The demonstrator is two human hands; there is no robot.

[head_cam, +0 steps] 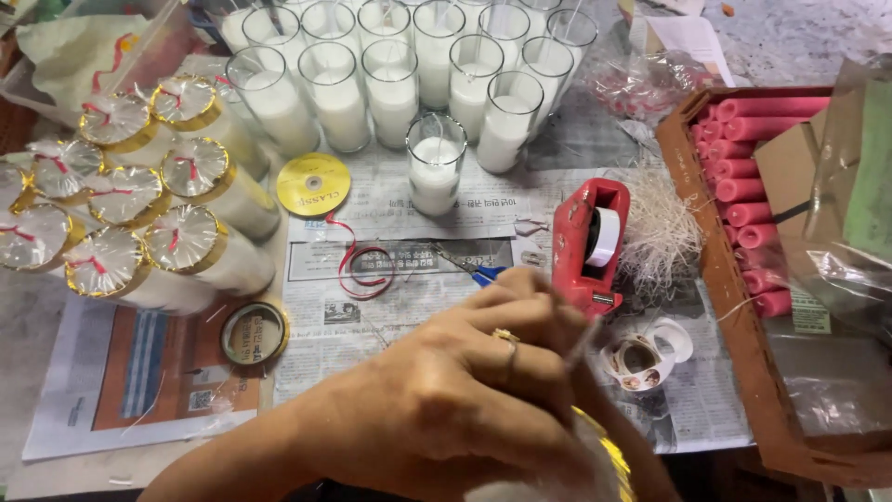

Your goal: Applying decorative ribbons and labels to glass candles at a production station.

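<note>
Head cam: left hand [465, 390] grips wrapped candle [595, 465]; tape dispenser [589, 244] nr.

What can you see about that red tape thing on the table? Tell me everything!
The red tape dispenser looks like plastic, with scuffed, worn paint. It lies on the newspaper, right of the middle. A white roll of tape sits in its open slot. Pale stringy fibres lie against its right side, and blue-handled scissors lie just to its left. The person's hand is in front of its lower end; whether they touch cannot be told.
</note>
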